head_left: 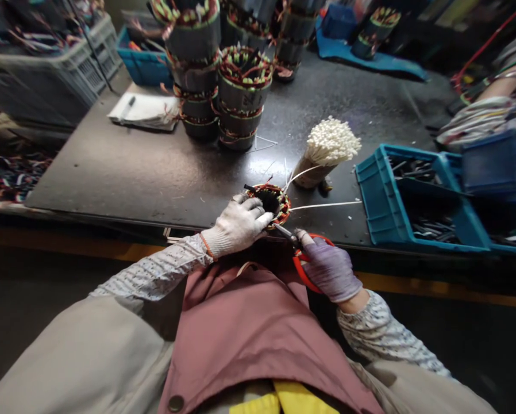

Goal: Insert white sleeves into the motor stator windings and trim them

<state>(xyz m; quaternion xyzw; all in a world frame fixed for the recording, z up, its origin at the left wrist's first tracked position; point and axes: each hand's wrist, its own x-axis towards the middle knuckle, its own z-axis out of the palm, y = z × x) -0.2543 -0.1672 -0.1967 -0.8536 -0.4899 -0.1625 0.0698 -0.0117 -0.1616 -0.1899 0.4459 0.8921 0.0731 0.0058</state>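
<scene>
Evidently mid-job at the near edge of the dark table. Wound ring sits there, just in front of the apron. Left hand, white-gloved, grips it from the left, fingers over the rim. Right hand, purple-gloved, is wrapped round red-handled scissors, tips at the rim's near right side; whether the blades touch or cut, cannot tell.

Done, by my reading: windings in place, some white ties on. Left: at least two long ends stick out to the right, untrimmed; tie count around the rim unreadable from here. Bundle of white ties stands beyond, slightly right. Farther off, to the left, stacked wound rings; their finish can't be judged.
</scene>
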